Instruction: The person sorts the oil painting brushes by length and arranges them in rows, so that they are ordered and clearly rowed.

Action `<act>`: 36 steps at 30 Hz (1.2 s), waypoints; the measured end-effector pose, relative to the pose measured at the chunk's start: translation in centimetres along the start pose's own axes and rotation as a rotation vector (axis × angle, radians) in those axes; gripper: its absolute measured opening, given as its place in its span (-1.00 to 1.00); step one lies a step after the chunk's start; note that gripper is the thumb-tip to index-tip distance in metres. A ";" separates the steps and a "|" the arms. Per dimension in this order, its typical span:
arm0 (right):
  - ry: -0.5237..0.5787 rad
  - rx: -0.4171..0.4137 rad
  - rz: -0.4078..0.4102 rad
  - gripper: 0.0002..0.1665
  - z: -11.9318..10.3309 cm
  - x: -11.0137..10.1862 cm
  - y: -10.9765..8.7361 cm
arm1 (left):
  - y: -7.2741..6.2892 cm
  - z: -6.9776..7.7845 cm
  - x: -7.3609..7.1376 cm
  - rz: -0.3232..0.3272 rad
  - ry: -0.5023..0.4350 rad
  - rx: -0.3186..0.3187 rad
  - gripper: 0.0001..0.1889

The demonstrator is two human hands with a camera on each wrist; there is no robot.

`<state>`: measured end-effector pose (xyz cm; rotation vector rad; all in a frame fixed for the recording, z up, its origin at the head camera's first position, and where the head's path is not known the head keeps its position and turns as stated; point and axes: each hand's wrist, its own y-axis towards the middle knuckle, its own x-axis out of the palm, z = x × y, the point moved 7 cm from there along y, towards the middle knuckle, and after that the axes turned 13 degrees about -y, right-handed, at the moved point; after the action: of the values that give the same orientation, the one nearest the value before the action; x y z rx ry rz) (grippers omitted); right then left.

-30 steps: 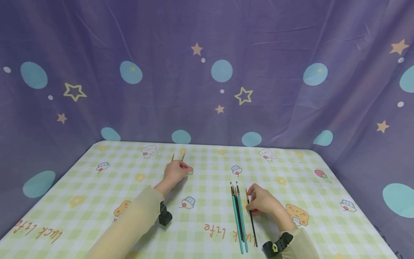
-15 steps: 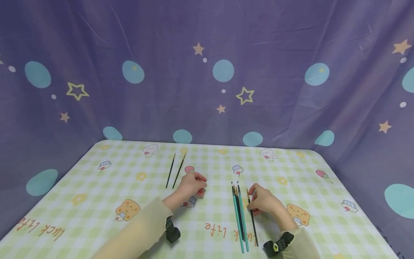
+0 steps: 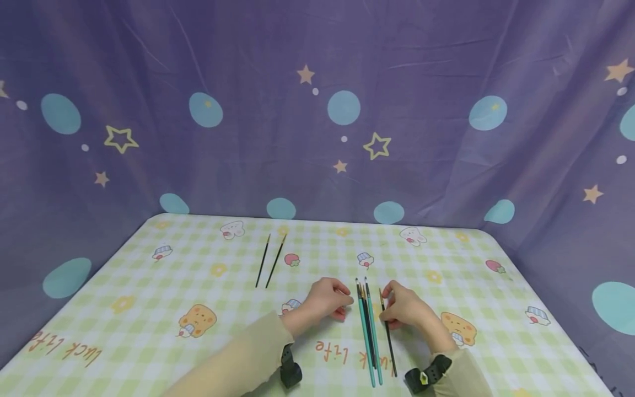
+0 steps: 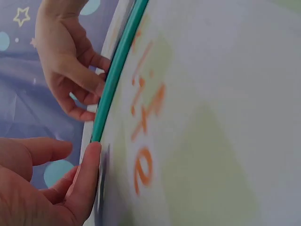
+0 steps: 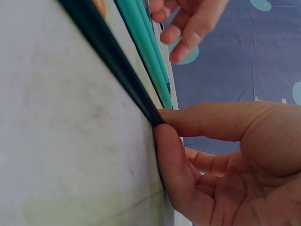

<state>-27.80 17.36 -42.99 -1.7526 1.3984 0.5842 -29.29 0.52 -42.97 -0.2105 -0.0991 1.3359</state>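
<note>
My right hand (image 3: 404, 306) pinches a thin black paintbrush (image 3: 390, 347) between thumb and finger; the right wrist view shows its dark handle (image 5: 113, 61) running into that pinch. Just left of it lies a small bunch of paintbrushes, with a teal paintbrush (image 3: 365, 331) on the left, another teal paintbrush (image 3: 375, 346) on the right and black handles between them. Beside the bunch is my left hand (image 3: 326, 300), holding nothing. In the left wrist view its thumb and fingers are apart, with a fingertip (image 4: 94, 150) right at the end of a teal handle (image 4: 115, 70).
Two thin black paintbrushes, one (image 3: 263, 262) left of the other (image 3: 276, 262), lie apart farther back on the left. A checked tablecloth (image 3: 124, 342) with cartoon prints covers the table. Behind it hangs a purple curtain (image 3: 278, 165).
My left hand has moved right and nearer, away from the two black paintbrushes at the back left, to beside the bunch. My right hand keeps its pinch in the same place.
</note>
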 end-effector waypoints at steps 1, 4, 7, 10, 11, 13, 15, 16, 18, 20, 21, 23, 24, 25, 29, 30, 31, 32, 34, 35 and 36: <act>0.002 -0.001 0.000 -0.55 0.0 0.0 0.0 | 0.0 0.0 0.4 -0.003 0.006 -0.002 -0.83; 0.006 -0.004 0.002 -0.54 0.0 0.0 0.0 | 0.3 0.2 1.2 0.003 0.018 -0.005 -0.83; 0.010 -0.009 0.011 -0.54 -0.1 -0.1 -0.1 | 0.5 0.5 1.9 0.019 0.035 -0.001 -0.82; 0.017 -0.019 0.014 -0.54 -0.2 -0.1 -0.1 | 0.7 0.5 2.4 0.035 0.068 -0.001 -0.80; 0.019 -0.020 0.014 -0.54 -0.2 -0.1 -0.2 | 0.7 0.5 2.5 0.040 0.078 0.001 -0.80; 0.022 -0.023 0.012 -0.54 -0.3 0.0 -0.2 | 0.6 0.5 2.6 0.052 0.105 0.004 -0.79; 0.018 -0.022 0.011 -0.54 -0.3 0.0 -0.1 | 0.6 0.5 2.7 0.063 0.129 0.014 -0.78; 0.017 -0.020 0.011 -0.55 -0.3 -0.1 -0.1 | 0.6 0.5 2.7 0.070 0.141 0.020 -0.77; 0.013 -0.017 0.011 -0.55 -0.2 -0.1 -0.1 | 0.6 0.6 2.7 0.085 0.166 0.033 -0.77; 0.010 -0.014 0.009 -0.55 -0.2 -0.1 0.0 | 0.6 0.7 2.8 0.096 0.192 0.044 -0.76; 0.007 -0.013 0.008 -0.55 -0.2 -0.1 0.0 | 0.6 0.7 2.8 0.100 0.203 0.047 -0.76; 0.006 -0.010 0.006 -0.55 -0.2 -0.1 0.0 | 0.6 0.7 2.9 0.106 0.231 0.053 -0.75; 0.006 -0.009 0.006 -0.55 -0.2 -0.1 0.0 | 0.7 0.7 2.9 0.108 0.244 0.055 -0.75; 0.006 -0.008 0.007 -0.55 -0.2 -0.1 0.0 | 0.7 0.7 3.0 0.109 0.255 0.059 -0.75; 0.008 -0.005 0.007 -0.55 -0.1 -0.1 -0.1 | 0.8 0.8 3.1 0.114 0.283 0.063 -0.75; 0.008 -0.005 0.007 -0.55 -0.1 -0.1 -0.1 | 0.8 0.8 3.1 0.116 0.286 0.061 -0.75; 0.010 -0.003 0.007 -0.55 0.0 -0.1 -0.1 | 0.7 0.8 3.1 0.117 0.289 0.058 -0.76; 0.011 -0.002 0.006 -0.55 0.0 -0.1 -0.1 | 0.7 0.8 3.1 0.116 0.293 0.054 -0.76; 0.013 0.000 0.006 -0.55 0.0 -0.1 -0.1 | 0.7 0.8 3.1 0.115 0.306 0.049 -0.77; 0.013 0.001 0.006 -0.55 0.1 -0.1 -0.1 | 0.7 0.8 3.1 0.112 0.311 0.047 -0.77; 0.014 0.003 0.006 -0.55 0.1 0.0 -0.1 | 0.7 0.9 3.1 0.110 0.312 0.045 -0.77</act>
<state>-27.72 17.45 -42.97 -1.7534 1.4144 0.5739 -29.40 3.81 -42.44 -0.3876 0.2077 1.3976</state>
